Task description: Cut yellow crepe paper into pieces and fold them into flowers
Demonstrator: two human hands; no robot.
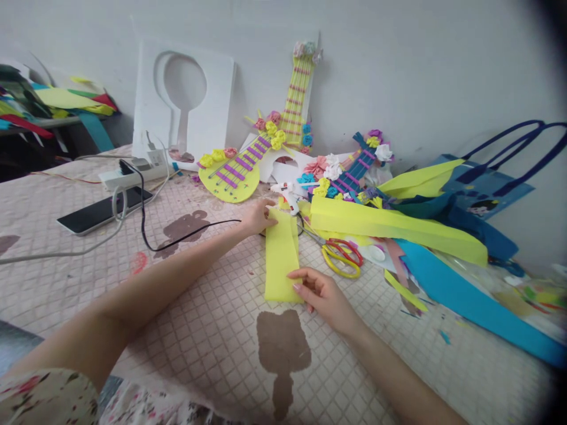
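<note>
A folded strip of yellow crepe paper (pixel 281 260) lies lengthwise on the table between my hands. My left hand (pixel 258 217) is closed at its far left corner, thumb on top of the paper. At the near right edge, my right hand (pixel 319 293) grips the paper between thumb and curled fingers. Just beyond the strip stands a white glue gun (pixel 287 195). Right of the paper lie scissors (pixel 343 258) with red and yellow handles. A longer piece of yellow crepe paper (pixel 394 227) stretches to the right behind them.
Paper-flowered toy instruments, one a yellow guitar shape (pixel 233 177), lean by the wall near a white cut-out board (pixel 217 100). Left are a black phone (pixel 104 211), a power strip (pixel 137 171) and cables. Blue paper (pixel 478 301) and a blue bag (pixel 496 195) are right.
</note>
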